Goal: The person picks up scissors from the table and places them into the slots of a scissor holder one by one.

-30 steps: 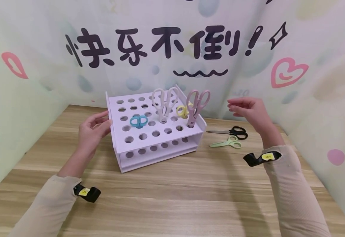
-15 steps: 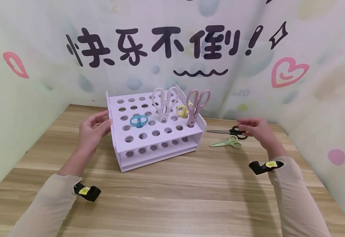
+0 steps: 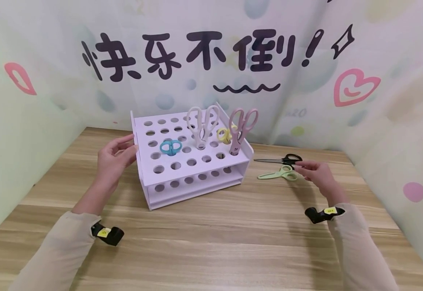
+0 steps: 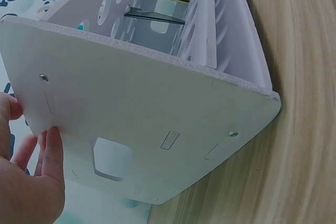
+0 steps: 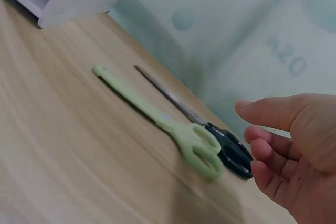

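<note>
My left hand [image 3: 111, 159] touches the left side panel of a white holed rack [image 3: 196, 173] with its fingertips. In the left wrist view, fingers [image 4: 52, 156] lie against that panel. My right hand [image 3: 316, 178] hovers with loosely bent fingers right by the handles of two pairs of scissors on the table; nothing shows in its grasp. One is black-handled scissors [image 3: 285, 161] with a metal blade; nearer me lie light green scissors [image 5: 181, 135]. Upright in the rack stand teal scissors [image 3: 171, 148], white scissors [image 3: 201, 141], yellow scissors [image 3: 226, 137] and pink scissors [image 3: 236, 139].
The wooden table [image 3: 215, 242] runs back to a printed curtain [image 3: 182, 89] with large dark lettering. Curtained sides enclose it at left and right. Many round holes cover the rack's upper shelf, and a lower holed shelf shows beneath it.
My right hand has come down and toward me, from beside the curtain to the handles of the scissors on the table. My left hand and the rack have stayed put.
</note>
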Demonstrator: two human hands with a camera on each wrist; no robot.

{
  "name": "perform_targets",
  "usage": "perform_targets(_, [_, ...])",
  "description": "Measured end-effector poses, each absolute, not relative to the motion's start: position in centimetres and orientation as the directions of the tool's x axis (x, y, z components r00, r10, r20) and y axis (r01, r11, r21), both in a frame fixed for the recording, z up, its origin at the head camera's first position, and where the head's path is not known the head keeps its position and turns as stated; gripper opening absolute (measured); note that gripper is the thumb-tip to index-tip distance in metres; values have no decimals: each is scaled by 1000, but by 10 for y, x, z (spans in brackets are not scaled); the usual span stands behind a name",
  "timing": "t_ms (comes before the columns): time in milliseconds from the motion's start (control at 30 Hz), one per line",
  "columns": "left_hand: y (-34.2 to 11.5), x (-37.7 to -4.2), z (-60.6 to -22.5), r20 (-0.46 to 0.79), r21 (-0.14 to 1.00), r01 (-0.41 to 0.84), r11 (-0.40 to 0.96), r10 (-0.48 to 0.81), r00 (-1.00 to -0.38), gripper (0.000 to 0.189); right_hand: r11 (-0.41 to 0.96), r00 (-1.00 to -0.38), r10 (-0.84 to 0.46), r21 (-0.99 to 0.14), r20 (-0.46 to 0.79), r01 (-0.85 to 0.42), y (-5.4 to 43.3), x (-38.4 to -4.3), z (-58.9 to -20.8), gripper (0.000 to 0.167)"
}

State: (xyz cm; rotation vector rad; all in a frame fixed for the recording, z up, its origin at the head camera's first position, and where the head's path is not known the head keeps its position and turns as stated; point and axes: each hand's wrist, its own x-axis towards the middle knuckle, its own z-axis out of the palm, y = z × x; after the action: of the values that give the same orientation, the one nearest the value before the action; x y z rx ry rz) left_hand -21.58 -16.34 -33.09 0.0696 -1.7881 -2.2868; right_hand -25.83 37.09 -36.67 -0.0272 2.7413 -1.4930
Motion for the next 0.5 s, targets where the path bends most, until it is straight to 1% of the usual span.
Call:
perform_targets(133, [-163,-216,-331,104,962,153,-225,-216,-971,43,592,-1000,26,-805,-8,22,370,-256,-375,52])
perform_targets(367, [-163,-215,-329,109,964,155,-216,-213,-971,42,608,-985,162,-781,-57,145,367,-252,-386,56])
perform_targets(500, [-163,-214,-330,115,960,164,-228,-212,-970,41,626,-982,181,-763,-56,159,366,-252,-392,56])
